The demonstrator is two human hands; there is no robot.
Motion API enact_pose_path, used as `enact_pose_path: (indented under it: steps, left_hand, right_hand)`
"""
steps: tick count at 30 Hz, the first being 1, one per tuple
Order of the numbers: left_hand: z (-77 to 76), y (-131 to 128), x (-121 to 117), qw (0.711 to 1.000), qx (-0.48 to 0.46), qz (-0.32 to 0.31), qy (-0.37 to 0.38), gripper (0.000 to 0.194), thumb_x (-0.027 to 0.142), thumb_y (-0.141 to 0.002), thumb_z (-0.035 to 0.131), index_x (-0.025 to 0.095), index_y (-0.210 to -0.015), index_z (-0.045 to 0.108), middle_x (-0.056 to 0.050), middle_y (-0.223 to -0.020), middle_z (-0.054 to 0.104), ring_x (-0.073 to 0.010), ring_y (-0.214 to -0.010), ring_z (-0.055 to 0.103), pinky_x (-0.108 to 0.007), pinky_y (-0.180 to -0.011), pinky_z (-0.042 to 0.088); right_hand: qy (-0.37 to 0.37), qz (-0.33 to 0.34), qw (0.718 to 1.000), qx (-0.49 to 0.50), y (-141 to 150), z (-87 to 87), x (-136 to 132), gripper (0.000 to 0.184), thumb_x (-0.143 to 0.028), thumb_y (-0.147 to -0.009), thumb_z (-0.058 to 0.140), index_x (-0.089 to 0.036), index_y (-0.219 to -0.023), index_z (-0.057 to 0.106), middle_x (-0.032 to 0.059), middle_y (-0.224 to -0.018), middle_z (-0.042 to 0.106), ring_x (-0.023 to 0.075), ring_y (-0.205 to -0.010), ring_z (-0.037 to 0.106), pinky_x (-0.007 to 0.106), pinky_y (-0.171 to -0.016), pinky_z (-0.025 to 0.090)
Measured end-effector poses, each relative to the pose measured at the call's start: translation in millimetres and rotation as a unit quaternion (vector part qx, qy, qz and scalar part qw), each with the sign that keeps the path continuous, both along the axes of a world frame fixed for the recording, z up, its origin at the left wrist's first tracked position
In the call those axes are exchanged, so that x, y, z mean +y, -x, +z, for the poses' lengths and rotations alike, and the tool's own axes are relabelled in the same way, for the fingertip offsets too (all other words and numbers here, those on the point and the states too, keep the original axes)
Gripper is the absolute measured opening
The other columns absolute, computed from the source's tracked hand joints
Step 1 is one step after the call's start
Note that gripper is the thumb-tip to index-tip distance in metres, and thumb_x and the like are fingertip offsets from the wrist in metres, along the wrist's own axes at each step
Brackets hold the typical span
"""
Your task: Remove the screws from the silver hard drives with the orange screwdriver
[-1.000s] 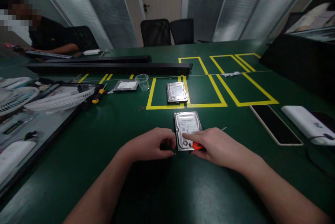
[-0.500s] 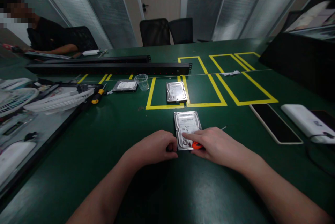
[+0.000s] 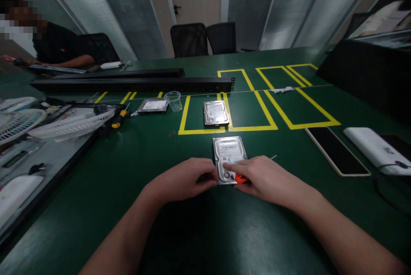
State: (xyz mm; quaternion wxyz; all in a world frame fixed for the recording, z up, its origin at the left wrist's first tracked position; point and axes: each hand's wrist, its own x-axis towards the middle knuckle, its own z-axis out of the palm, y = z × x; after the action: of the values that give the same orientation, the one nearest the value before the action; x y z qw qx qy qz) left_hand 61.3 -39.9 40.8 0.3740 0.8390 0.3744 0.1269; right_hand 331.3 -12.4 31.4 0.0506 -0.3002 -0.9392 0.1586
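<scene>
A silver hard drive [image 3: 228, 148] with a white label lies flat on the green table in front of me. My left hand [image 3: 192, 176] is at its lower left corner, thumb and fingertips brought together there; whatever is between them is too small or hidden to make out. In my right hand [image 3: 261, 176] is a screwdriver [image 3: 241, 178] with an orange handle. Its thin shaft points away to the right, off the drive. The right index finger rests on the drive's label.
Beyond lies a second hard drive [image 3: 215, 113] on yellow tape; a third [image 3: 153, 105] sits beside a clear plastic cup [image 3: 174, 101]. A yellow-black screwdriver [image 3: 120, 118] lies left, near a cluttered tray [image 3: 73, 159]. A phone [image 3: 337, 150] and white power bank [image 3: 377, 150] are right. A person [image 3: 61, 43] sits far left.
The fingers of my left hand have uncurled a little and come together with the thumb at the drive's corner. My right hand has stayed in place with the screwdriver.
</scene>
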Motion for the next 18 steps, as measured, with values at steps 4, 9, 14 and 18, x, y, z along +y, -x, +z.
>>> enact_pose_path:
  steps: [4, 9, 14, 18]
  left_hand:
    - [-7.1, -5, 1, 0.999, -0.04, -0.015, 0.005, 0.012, 0.008, -0.097, 0.064, 0.019, -0.098, 0.071, -0.004, -0.105, 0.071, -0.0169, -0.095, 0.066, -0.028, -0.085, 0.049]
    - [-16.7, -7, 4, 0.998, -0.056, -0.024, 0.011, 0.013, 0.006, -0.095, 0.066, 0.017, -0.095, 0.072, -0.003, -0.103, 0.071, -0.0158, -0.093, 0.066, -0.026, -0.084, 0.049]
    - [-17.4, -6, 6, 0.997, -0.067, -0.027, 0.023, 0.012, 0.006, -0.095, 0.066, 0.017, -0.094, 0.071, -0.003, -0.1, 0.07, -0.015, -0.089, 0.065, -0.025, -0.081, 0.048]
    - [-19.3, -5, 8, 0.997, -0.07, -0.028, 0.029, 0.01, 0.008, -0.095, 0.067, 0.016, -0.094, 0.071, -0.003, -0.099, 0.071, -0.0151, -0.088, 0.065, -0.025, -0.08, 0.048]
  right_hand:
    - [0.0, 0.002, 1.0, -0.001, 0, 0.9, 0, 0.051, -0.021, -0.09, 0.073, -0.022, -0.141, 0.066, 0.009, -0.111, 0.083, 0.027, -0.094, 0.08, 0.035, -0.08, 0.057]
    - [0.001, 0.004, 1.0, 0.011, -1, 0.0, 0, 0.051, -0.021, -0.089, 0.072, -0.023, -0.14, 0.067, 0.0083, -0.109, 0.083, 0.0256, -0.093, 0.08, 0.034, -0.08, 0.057]
    - [0.0, 0.001, 1.0, 0.012, -1, 0.6, 0, 0.052, -0.021, -0.089, 0.071, -0.024, -0.141, 0.067, 0.0086, -0.109, 0.083, 0.0262, -0.093, 0.08, 0.035, -0.081, 0.057]
    - [-0.001, 0.001, 1.0, 0.011, -1, 1.8, 0, 0.052, -0.021, -0.089, 0.071, -0.023, -0.141, 0.067, 0.0092, -0.109, 0.083, 0.0261, -0.092, 0.08, 0.035, -0.079, 0.057]
